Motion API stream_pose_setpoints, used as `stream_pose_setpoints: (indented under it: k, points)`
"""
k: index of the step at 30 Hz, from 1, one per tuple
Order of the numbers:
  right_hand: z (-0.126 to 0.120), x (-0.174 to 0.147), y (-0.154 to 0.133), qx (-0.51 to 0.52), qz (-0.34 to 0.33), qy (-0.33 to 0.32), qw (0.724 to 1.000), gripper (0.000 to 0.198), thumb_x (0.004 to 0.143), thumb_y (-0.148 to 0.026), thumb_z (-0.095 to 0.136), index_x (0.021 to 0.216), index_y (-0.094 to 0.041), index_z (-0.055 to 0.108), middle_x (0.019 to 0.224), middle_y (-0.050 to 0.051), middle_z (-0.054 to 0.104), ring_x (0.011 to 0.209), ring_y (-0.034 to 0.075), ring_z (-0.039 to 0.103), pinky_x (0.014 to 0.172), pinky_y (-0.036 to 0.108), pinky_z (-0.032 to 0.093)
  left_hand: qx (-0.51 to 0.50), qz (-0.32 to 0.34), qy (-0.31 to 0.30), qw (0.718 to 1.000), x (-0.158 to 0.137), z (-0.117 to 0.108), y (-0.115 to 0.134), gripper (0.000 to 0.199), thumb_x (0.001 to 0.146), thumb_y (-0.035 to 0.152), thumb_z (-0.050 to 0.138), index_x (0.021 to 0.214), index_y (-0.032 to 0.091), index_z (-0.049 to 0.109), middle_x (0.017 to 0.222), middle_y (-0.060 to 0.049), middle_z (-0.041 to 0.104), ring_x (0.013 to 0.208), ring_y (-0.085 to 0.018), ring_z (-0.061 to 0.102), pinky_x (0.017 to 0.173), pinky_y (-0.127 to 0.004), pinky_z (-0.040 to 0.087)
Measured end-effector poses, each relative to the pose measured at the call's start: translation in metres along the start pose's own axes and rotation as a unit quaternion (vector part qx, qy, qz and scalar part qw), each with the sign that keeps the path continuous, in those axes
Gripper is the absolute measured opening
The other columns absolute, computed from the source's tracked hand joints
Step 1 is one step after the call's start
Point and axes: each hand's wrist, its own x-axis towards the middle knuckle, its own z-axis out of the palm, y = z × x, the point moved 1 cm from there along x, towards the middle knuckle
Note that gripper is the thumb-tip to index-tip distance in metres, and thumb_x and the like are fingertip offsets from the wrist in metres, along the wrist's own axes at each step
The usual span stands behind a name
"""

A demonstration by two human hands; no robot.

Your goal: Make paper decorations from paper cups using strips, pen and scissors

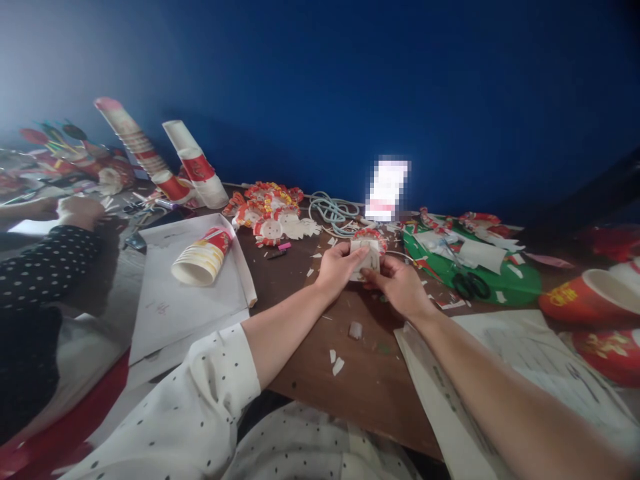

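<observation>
Between both hands, above the brown table, is a small white paper cutout (366,257) with a red-and-white fringed top and faint drawn lines. My left hand (336,270) pinches its left edge, thumb on the near face. My right hand (400,287) grips its lower right side, the fingertips closed on the paper. Behind the left hand lies a heap of red, white and yellow paper cutouts (270,207), one with a drawn face. A black marker (278,254) with a pink cap rests before that heap.
A white box lid (165,313) bears stacked paper cups (203,259) at left. Leaning cup stacks (200,170) stand behind. Scissors (471,285) lie on a green sheet (520,283) at right, near red cups (570,300). A co-worker's arm (50,263) is far left.
</observation>
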Motion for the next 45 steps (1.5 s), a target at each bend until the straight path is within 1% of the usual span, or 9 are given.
stream_pose_setpoints:
  k: [3, 15, 22, 28, 33, 36, 39, 41, 45]
  points:
    - [-0.001, 0.001, 0.003, -0.006, -0.006, -0.004, 1.000, 0.049, 0.057, -0.054, 0.087, 0.085, -0.019, 0.067, 0.073, 0.001, 0.070, 0.059, 0.017, 0.065, 0.055, 0.028, 0.054, -0.004, -0.002, -0.001, 1.000, 0.000, 0.000, 0.000, 0.036, 0.068, 0.045, 0.080, 0.081, 0.012, 0.072, 0.069, -0.002, 0.065, 0.057, -0.009, 0.052, 0.054, -0.021, 0.040]
    - [-0.003, 0.002, 0.011, -0.010, -0.009, -0.023, 1.000, 0.045, 0.064, -0.051, 0.085, 0.092, -0.019, 0.069, 0.077, 0.002, 0.072, 0.063, 0.017, 0.067, 0.061, 0.029, 0.057, -0.025, -0.018, 0.014, 0.999, -0.002, 0.002, 0.004, 0.032, 0.066, 0.041, 0.079, 0.079, 0.012, 0.071, 0.067, -0.001, 0.065, 0.056, -0.009, 0.052, 0.054, -0.022, 0.041]
    - [0.002, 0.001, 0.002, 0.033, 0.016, -0.020, 0.999, 0.048, 0.055, -0.051, 0.089, 0.084, -0.018, 0.069, 0.075, 0.002, 0.072, 0.059, 0.015, 0.065, 0.060, 0.030, 0.059, -0.042, -0.024, 0.010, 0.999, -0.004, 0.003, 0.008, 0.034, 0.066, 0.042, 0.080, 0.080, 0.012, 0.071, 0.066, -0.002, 0.064, 0.053, -0.010, 0.052, 0.052, -0.023, 0.039]
    - [0.002, 0.000, -0.001, 0.047, 0.023, -0.009, 0.999, 0.048, 0.055, -0.052, 0.089, 0.084, -0.019, 0.068, 0.076, 0.002, 0.072, 0.063, 0.017, 0.068, 0.063, 0.032, 0.061, -0.043, -0.020, -0.020, 0.999, -0.003, 0.002, 0.006, 0.034, 0.066, 0.042, 0.079, 0.081, 0.012, 0.072, 0.066, -0.001, 0.065, 0.055, -0.009, 0.052, 0.055, -0.022, 0.040]
    - [0.001, 0.000, 0.002, 0.034, 0.022, -0.005, 0.999, 0.047, 0.061, -0.056, 0.084, 0.089, -0.021, 0.069, 0.085, 0.004, 0.074, 0.071, 0.021, 0.070, 0.060, 0.032, 0.061, -0.057, -0.029, -0.014, 0.998, -0.002, 0.003, 0.006, 0.027, 0.067, 0.035, 0.078, 0.081, 0.013, 0.072, 0.066, -0.001, 0.066, 0.055, -0.009, 0.053, 0.056, -0.022, 0.043]
    - [0.000, 0.002, 0.004, 0.050, 0.025, 0.010, 0.998, 0.044, 0.068, -0.060, 0.078, 0.088, -0.022, 0.070, 0.092, 0.005, 0.075, 0.077, 0.024, 0.071, 0.060, 0.033, 0.061, -0.065, -0.028, -0.001, 0.997, -0.001, 0.003, 0.006, 0.024, 0.069, 0.033, 0.077, 0.083, 0.013, 0.073, 0.067, -0.001, 0.067, 0.058, -0.010, 0.055, 0.059, -0.023, 0.045]
    - [-0.001, 0.003, 0.005, 0.061, 0.035, 0.017, 0.997, 0.044, 0.071, -0.064, 0.072, 0.086, -0.023, 0.069, 0.093, 0.005, 0.075, 0.079, 0.026, 0.071, 0.059, 0.035, 0.061, -0.063, -0.025, 0.008, 0.998, 0.000, 0.002, 0.005, 0.023, 0.070, 0.033, 0.077, 0.082, 0.013, 0.073, 0.067, -0.001, 0.067, 0.058, -0.010, 0.055, 0.059, -0.023, 0.046]
    - [-0.001, 0.003, 0.004, 0.060, 0.036, 0.010, 0.997, 0.043, 0.070, -0.063, 0.073, 0.084, -0.023, 0.069, 0.093, 0.005, 0.074, 0.078, 0.026, 0.071, 0.058, 0.035, 0.061, -0.059, -0.022, 0.009, 0.998, 0.000, 0.002, 0.005, 0.024, 0.069, 0.033, 0.078, 0.080, 0.013, 0.072, 0.066, -0.001, 0.066, 0.056, -0.010, 0.054, 0.058, -0.023, 0.045]
    - [0.000, 0.002, 0.002, 0.051, 0.035, -0.009, 0.998, 0.040, 0.062, -0.053, 0.084, 0.079, -0.022, 0.065, 0.085, 0.003, 0.073, 0.072, 0.021, 0.070, 0.063, 0.033, 0.061, -0.051, -0.024, 0.007, 0.998, -0.001, 0.001, 0.005, 0.025, 0.069, 0.034, 0.079, 0.080, 0.013, 0.071, 0.066, -0.001, 0.065, 0.055, -0.009, 0.053, 0.057, -0.023, 0.043]
